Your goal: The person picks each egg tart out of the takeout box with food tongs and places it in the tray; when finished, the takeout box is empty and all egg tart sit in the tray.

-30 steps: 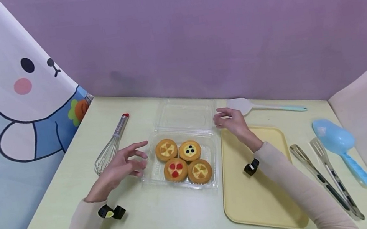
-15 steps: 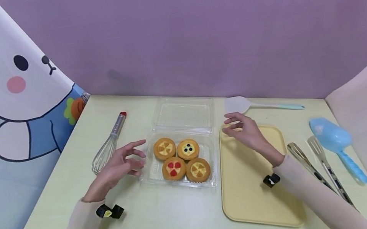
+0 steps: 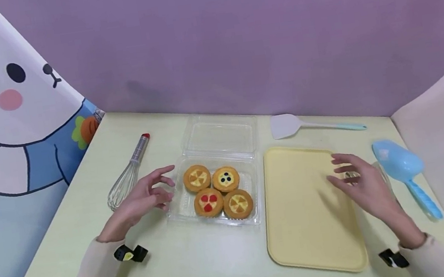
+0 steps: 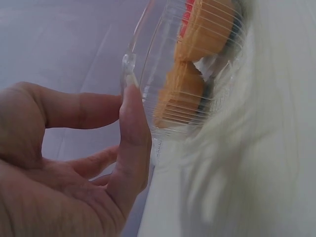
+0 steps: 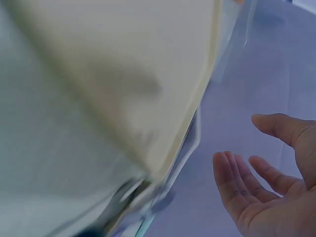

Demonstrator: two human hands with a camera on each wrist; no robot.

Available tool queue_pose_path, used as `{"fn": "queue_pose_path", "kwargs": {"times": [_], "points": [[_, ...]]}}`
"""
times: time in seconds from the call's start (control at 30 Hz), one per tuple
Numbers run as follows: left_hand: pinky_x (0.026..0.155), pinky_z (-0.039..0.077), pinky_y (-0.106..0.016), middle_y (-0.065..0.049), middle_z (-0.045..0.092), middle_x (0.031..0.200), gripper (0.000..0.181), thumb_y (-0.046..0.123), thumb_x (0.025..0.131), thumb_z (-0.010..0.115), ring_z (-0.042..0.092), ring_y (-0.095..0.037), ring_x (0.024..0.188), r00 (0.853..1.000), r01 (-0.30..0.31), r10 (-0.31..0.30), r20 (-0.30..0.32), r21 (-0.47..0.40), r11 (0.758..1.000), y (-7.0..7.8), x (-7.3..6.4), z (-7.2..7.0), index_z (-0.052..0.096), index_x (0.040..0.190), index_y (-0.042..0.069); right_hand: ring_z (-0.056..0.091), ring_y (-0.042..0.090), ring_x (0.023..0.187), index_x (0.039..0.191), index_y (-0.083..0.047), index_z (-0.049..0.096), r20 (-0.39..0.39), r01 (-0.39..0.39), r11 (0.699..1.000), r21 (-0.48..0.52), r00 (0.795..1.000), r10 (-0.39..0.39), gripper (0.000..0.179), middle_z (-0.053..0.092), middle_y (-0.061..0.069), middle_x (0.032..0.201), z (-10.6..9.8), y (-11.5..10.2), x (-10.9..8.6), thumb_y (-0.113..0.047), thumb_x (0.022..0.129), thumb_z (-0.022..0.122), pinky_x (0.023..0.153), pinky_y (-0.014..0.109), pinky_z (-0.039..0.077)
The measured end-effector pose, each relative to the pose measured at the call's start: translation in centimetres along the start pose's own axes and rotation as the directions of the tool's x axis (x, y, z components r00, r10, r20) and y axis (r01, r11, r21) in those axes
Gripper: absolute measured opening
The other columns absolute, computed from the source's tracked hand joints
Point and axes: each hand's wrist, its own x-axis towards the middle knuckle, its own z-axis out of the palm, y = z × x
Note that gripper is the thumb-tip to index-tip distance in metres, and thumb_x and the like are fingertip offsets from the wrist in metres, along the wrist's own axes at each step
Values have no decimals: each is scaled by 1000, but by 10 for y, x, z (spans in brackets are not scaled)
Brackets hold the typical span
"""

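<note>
My left hand (image 3: 143, 194) hovers at the left edge of a clear plastic clamshell box (image 3: 179, 212), fingers loosely bent and holding nothing. The box's lid (image 3: 221, 134) lies folded back. Inside sit several round fruit tarts, among them one with red pieces (image 3: 208, 202) and one with dark berries (image 3: 226, 178). In the left wrist view, the fingertips (image 4: 132, 94) overlap the box's rim. My right hand (image 3: 365, 185) hangs over the right side of a yellow tray (image 3: 306, 202), thumb and fingers apart, nothing in them. It mostly hides the metal utensils (image 5: 126, 195) beside the tray.
A balloon whisk (image 3: 128, 176) lies left of the box, partly behind the left hand. Behind the tray is a white spatula (image 3: 288, 126) with a mint handle. A blue scoop (image 3: 399, 162) lies at the far right. A purple cloth (image 3: 214, 50) backs the table.
My right hand has moved from beside the box's lid, rightward and nearer to me across the tray, to above the metal utensils. The left hand has stayed by the box.
</note>
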Motion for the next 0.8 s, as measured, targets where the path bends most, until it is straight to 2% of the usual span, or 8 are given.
{"fn": "queue_pose_path", "kwargs": {"times": [0.07,0.27,0.33,0.4,0.5,0.6,0.73,0.8], "points": [[66,63,-30,-26,48,128,83,-10,90,58,67,-20,83,1000,-9,9,12,-1,1000,0,1,-2,26,164,6,57,-21,97,138,-3,62,-26,-28,999,-38,999,27,52,69,23,123,-11,10,-13,-7,90,80,73,6,56],[65,63,-29,-26,47,130,81,-8,92,60,66,-18,81,1000,-12,12,25,0,1000,-1,2,-2,26,164,5,44,-28,100,138,0,61,-88,-142,980,-137,988,131,55,67,27,128,-41,44,-48,-14,89,83,74,-3,46],[65,63,-29,-26,47,131,80,-7,93,60,66,-19,81,1000,-7,6,22,11,1000,-1,3,-2,26,164,5,56,-13,101,139,3,59,-99,-192,963,-189,979,176,60,64,31,131,-47,53,-58,-19,89,83,71,-2,42],[65,63,-28,-27,47,133,79,-7,93,60,66,-20,82,1000,-3,3,21,11,1000,-1,2,-2,26,164,6,65,12,106,142,6,55,-95,-248,939,-238,968,232,67,60,34,134,-50,61,-67,-25,89,83,71,8,45],[65,63,-29,-29,46,134,79,-7,93,60,66,-21,82,1000,-2,2,20,14,1000,-1,2,-1,27,164,6,59,53,109,145,10,49,-79,-319,901,-294,947,310,78,56,38,136,-50,73,-78,-33,89,82,73,29,49],[65,63,-30,-28,46,133,80,-8,92,59,66,-21,82,1000,-3,2,20,18,1000,0,1,-2,26,164,6,59,55,109,148,11,43,-62,-370,878,-305,927,369,87,55,40,134,-44,81,-83,-40,89,81,72,41,48],[65,63,-30,-28,46,133,80,-8,92,58,66,-21,83,1000,-1,0,20,30,1000,0,2,-3,27,164,7,58,55,110,151,12,37,-64,-379,870,-316,923,379,92,55,41,129,-35,86,-84,-41,89,80,75,48,47],[65,64,-30,-28,46,133,79,-8,92,58,66,-21,83,1000,0,-1,21,30,1000,0,3,-2,27,164,8,55,59,112,153,13,32,-72,-375,867,-328,925,373,94,53,44,130,-32,88,-83,-41,91,78,79,61,47]]}}
